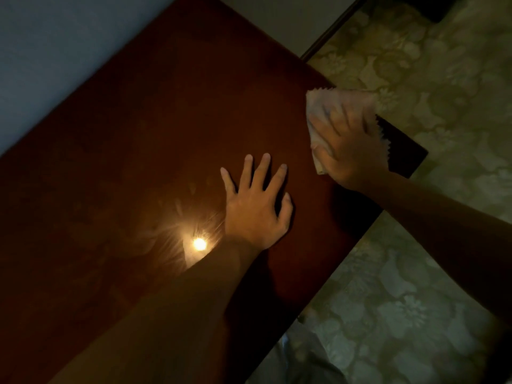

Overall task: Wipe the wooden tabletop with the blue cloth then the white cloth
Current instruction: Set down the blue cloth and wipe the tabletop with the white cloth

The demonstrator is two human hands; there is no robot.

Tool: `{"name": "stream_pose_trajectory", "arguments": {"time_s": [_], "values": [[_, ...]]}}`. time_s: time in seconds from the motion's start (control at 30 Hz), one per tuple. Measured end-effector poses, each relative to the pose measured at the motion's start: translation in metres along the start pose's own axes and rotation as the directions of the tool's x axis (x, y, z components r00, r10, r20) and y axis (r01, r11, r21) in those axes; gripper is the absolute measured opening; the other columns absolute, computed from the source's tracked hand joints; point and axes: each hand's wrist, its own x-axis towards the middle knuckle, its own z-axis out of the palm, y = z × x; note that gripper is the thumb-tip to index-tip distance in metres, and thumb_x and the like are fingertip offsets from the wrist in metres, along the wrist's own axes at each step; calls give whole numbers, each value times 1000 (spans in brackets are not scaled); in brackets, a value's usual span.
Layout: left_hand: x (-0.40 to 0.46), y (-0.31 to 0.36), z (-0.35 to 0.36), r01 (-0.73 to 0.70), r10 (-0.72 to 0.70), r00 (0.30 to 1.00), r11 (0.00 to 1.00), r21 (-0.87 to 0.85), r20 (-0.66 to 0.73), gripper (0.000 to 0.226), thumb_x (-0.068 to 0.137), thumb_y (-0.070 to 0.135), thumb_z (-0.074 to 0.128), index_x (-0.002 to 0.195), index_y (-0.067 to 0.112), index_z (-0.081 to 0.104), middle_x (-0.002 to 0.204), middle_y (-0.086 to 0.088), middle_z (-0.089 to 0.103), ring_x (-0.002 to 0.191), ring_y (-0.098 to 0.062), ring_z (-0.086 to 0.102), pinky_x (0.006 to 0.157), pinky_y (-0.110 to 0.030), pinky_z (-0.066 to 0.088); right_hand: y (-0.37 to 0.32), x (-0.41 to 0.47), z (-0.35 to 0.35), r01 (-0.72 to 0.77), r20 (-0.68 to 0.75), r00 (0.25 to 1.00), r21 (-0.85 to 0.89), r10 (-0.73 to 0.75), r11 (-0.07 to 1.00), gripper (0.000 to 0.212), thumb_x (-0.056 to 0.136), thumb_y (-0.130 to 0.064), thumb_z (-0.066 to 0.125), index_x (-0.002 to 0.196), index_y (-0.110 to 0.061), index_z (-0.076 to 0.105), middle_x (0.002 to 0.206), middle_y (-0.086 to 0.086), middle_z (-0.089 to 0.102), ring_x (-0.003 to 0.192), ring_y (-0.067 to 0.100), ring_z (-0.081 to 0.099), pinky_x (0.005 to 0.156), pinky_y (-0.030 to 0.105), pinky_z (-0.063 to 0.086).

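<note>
The white cloth [333, 112] lies flat on the wooden tabletop [155, 128] near its far corner, pinned under the spread, straight fingers of the right hand [349, 145], its pinked edge showing beyond the fingertips and beside the palm. It looks thin, soft and light (likely to bunch or skid on the glossy wood), so pressing down with flat fingers over its middle probably suits it better than pinching. The left hand [256, 206] rests on bare wood, fingers splayed, holding nothing.
</note>
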Motion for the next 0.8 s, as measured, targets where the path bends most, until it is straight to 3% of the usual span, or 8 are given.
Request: {"name": "stream_pose_trajectory", "arguments": {"time_s": [0.1, 0.2, 0.33, 0.53, 0.7, 0.8], "values": [[0, -3, -9, 1, 1, 1000, 998, -67, 22, 54, 96, 43, 43, 147, 24, 46, 159, -6, 32, 151, -30, 16, 118, -62, 1, -28, -8, -6, 3, 53, 999, 75, -7, 997, 61, 103, -44, 34, 160, -22, 27, 165, 10, 28, 152, 37, 22, 120, 58, 17], [-1, -22, -23, -3, 8, 1000, 988, -157, 27, 52, 92, 35, 49, 142, 20, 51, 156, -8, 37, 149, -28, 23, 120, -51, 5, -71, -22, -5, 97, -7, 995, 42, -97, 994, 62, 101, -44, 36, 158, -22, 30, 161, 10, 36, 148, 35, 32, 118, 56, 23], [5, -82, -44, 100, -102, 994, 992, -74, -35, 53, 92, 35, 45, 142, 19, 49, 154, -7, 40, 147, -27, 28, 119, -48, 9, -135, -35, 5, 239, -144, 966, 194, -214, 951, 54, 98, -42, 46, 150, -27, 47, 160, 5, 40, 148, 35, 34, 118, 59, 25], [17, -153, -52, 162, -162, 987, 987, 19, -18, 59, 98, 49, 28, 152, 25, 32, 162, -4, 26, 151, -25, 12, 120, -55, 2, -133, -29, 9, 387, -77, 922, 207, -379, 899, 58, 98, -51, 45, 152, -30, 44, 164, 3, 32, 155, 30, 19, 124, 56, 13], [12, -156, -44, 186, -187, 982, 982, -14, -32, 62, 99, 52, 26, 154, 24, 28, 164, -3, 18, 153, -23, 3, 119, -53, -9, -105, 15, -1, 314, 65, 944, 106, -322, 943, 67, 96, -55, 34, 158, -29, 33, 165, 10, 29, 152, 35, 24, 121, 60, 16], [10, -153, -39, 180, -180, 982, 984, 1, -63, 60, 100, 49, 29, 154, 21, 31, 163, -6, 22, 152, -26, 6, 119, -56, -7, -80, 49, -7, 149, 71, 984, 148, -161, 978, 69, 97, -57, 22, 159, -26, 27, 165, 15, 26, 151, 40, 22, 122, 61, 13]]}}
